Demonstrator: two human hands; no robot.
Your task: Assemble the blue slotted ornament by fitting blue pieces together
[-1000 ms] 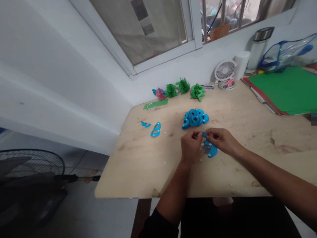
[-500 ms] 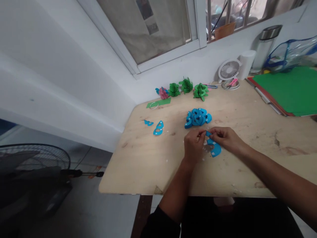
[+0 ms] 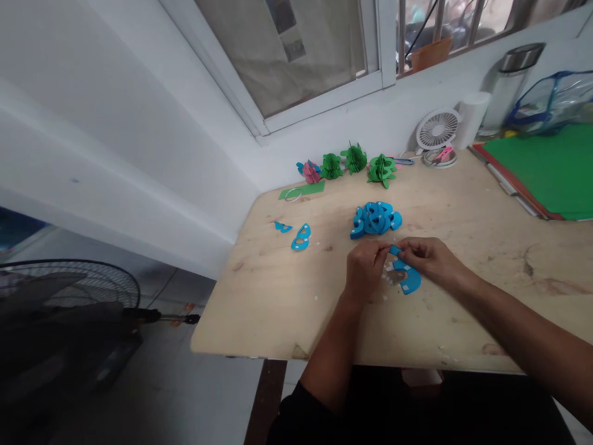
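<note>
Both hands meet over the near middle of the pale, scuffed wooden worktop [image 3: 287, 296]. Left hand [image 3: 365, 270] and right hand [image 3: 428, 258] each have fingertips pressed together on the upper tip of a curved blue cut-out of thin foam or card with small white tabs [image 3: 406, 279]; the cut-out's lower curve lies on or just above the board, which one I cannot tell. Grip on both sides: a fine pinch, thumb against forefinger, on the same narrow end of the piece.

Handling, as judged: very light, thin, bendable; likely to crease or tear at the narrow neck if pulled apart. The white tabs look like sticky pads, so best held by the plain blue edges. Fingertip pinch suits it; a full-hand hold would crumple it.

Just beyond the hands, a heap of matching blue cut-outs [image 3: 375, 219]. Further left, two loose blue pieces [image 3: 300, 237], apart from the heap. At the back edge, a row of folded green paper ornaments [image 3: 354, 159] with a pink one [image 3: 311, 172] at its left end, and a green strip [image 3: 301, 191].

Surface: bare wood, stained, flecked with white scraps. Small white desk fan [image 3: 437, 129] and steel flask [image 3: 512, 80] by the wall; green sheets [image 3: 551, 167] far right. Window above; black floor fan [image 3: 65, 309] low left.
</note>
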